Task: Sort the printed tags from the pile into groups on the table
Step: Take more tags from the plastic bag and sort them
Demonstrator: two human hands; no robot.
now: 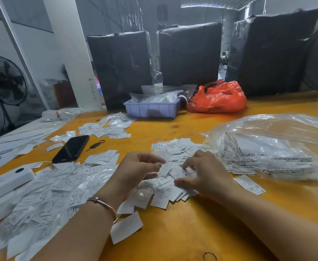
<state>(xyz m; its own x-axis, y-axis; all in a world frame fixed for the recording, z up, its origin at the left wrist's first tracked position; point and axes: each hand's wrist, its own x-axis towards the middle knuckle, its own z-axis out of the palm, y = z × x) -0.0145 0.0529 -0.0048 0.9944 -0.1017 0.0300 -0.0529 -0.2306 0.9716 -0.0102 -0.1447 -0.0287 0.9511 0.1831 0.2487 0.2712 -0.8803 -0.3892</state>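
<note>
Here I am pinching one tag [163,167] in my left hand [137,169] to read it, while my right hand [203,172] at three o'clock is fingering the pile [175,147] with curled fingers, gripping nothing that I can tell.

I see small white printed tags spread over the yellow desk [192,232]: a big loose pile [47,196] at the left, a fanned middle heap [173,178] with letters like M showing, a far group [109,127] near the back, and one single tag [249,184] lying flat, marked S.
</note>
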